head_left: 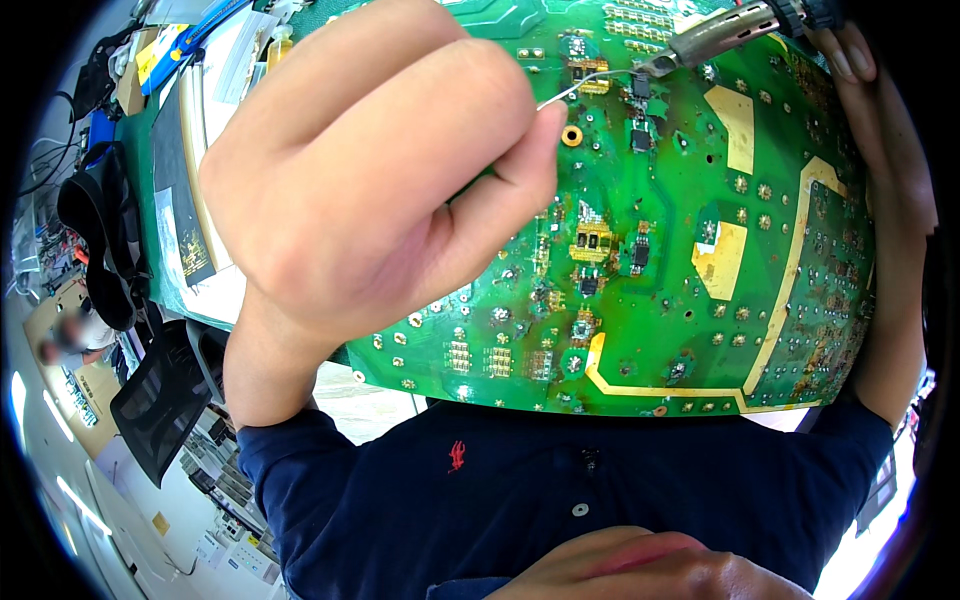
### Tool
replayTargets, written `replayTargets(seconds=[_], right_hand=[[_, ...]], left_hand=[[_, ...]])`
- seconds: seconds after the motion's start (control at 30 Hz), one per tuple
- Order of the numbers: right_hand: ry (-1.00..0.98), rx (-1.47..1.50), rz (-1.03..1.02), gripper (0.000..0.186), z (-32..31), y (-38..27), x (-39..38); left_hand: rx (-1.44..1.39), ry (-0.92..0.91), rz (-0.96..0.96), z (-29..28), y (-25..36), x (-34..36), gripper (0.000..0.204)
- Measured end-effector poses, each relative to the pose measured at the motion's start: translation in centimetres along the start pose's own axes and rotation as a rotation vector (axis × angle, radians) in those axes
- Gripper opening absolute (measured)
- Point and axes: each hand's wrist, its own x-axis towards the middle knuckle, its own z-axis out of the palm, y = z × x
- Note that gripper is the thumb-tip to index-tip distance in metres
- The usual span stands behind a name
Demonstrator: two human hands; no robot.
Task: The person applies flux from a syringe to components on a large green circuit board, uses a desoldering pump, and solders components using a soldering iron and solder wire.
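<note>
A large green circuit board [655, 320] with gold pads, solder joints and small black chips lies in front of me. Above its left part, my left hand [370, 180] is closed, pinching a thin silvery solder wire [575, 88] between thumb and fingers. The wire's far end meets the tip of a soldering iron [715, 40] near a small black chip [641, 88] at the board's upper middle. At the upper right, my right hand [885, 125] is closed on the iron's dark handle; most of its grip is lost in the dark rim.
Papers and a dark booklet [180, 190] lie on the green surface left of the board, near a blue-and-yellow tool [190, 45]. Further left are a black strap-like item [100, 235], a black mesh chair [165, 410] and a person [85, 335] in the background.
</note>
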Motion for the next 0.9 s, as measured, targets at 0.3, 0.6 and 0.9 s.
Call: replayTargets(seconds=[0.3,0.6,0.9], right_hand=[[0.004,0.016,0.016,0.030,-0.3,0.0,-0.2],[-0.006,0.036,0.039,0.030,-0.5,-0.2,-0.1],[-0.008,0.042,0.066,0.030,-0.8,-0.4,0.0]], left_hand=[[0.053,-0.040,0.057,0.0,-0.1,0.3,0.018],[-0.047,0.086,-0.020,-0.2,-1.1,-1.4,0.019],[-0.188,0.124,-0.033,0.2,-1.7,-1.8,0.018]])
